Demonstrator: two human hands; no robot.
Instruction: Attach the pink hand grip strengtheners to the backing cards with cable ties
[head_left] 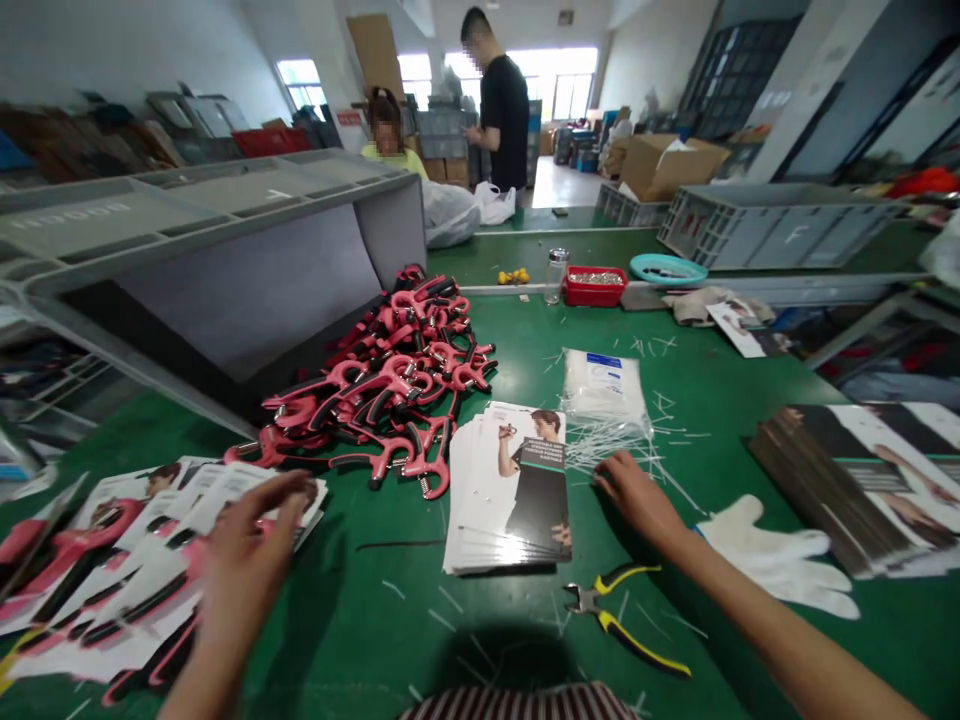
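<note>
Hand grip strengtheners (397, 375): pink and black. Work mat (375, 620): green. Pliers (622, 615): yellow-and-black handles. Shirt (517, 705): dark and light stripes.

I'm working in a packing workshop: a long green table (390, 620) is carrying pink hand exercisers (382, 390) and stacked leaflets (506, 490), with grey crates (772, 225), cardboard boxes (667, 165) and a co-worker (502, 110) standing beyond.

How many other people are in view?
2: a person in a black T-shirt standing at the far end of the room, and a person in a yellow top partly hidden behind the gray rack. Others could be hidden behind the rack.
</note>
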